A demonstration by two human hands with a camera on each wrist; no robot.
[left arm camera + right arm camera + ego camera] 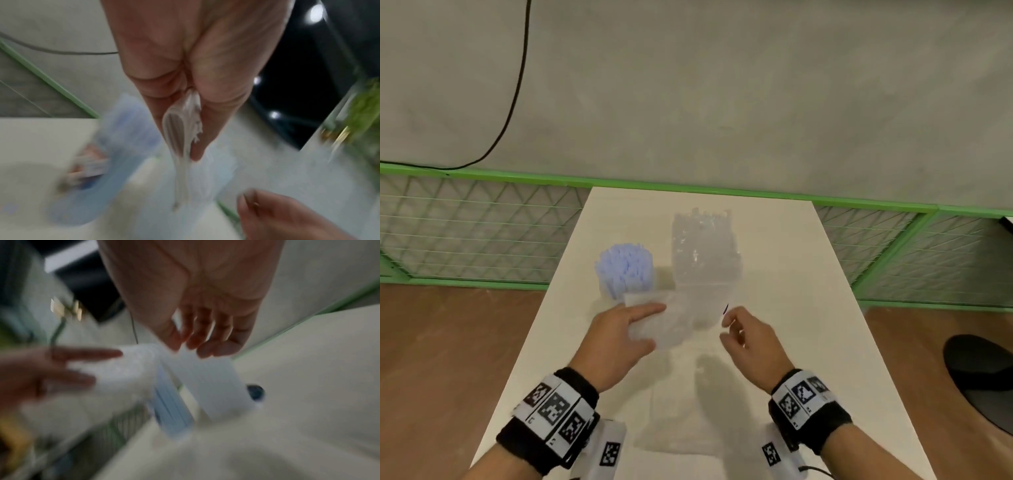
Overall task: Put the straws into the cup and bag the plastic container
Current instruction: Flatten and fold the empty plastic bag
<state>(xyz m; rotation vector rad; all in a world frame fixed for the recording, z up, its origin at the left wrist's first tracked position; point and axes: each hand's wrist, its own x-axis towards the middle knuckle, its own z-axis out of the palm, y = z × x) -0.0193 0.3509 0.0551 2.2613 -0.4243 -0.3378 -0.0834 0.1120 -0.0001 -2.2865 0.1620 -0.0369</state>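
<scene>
Head view | your left hand [619,337] pinches the clear bag [671,322] | your right hand [751,342] loosely curled, empty | straws [625,267] stand in cup.

A staged recording area rather than a home: beyond the hands, a bare white table [784,260] backs onto a green wire-mesh fence [482,226], past it grey concrete floor [722,85] and a trailing black cable [512,102].
</scene>
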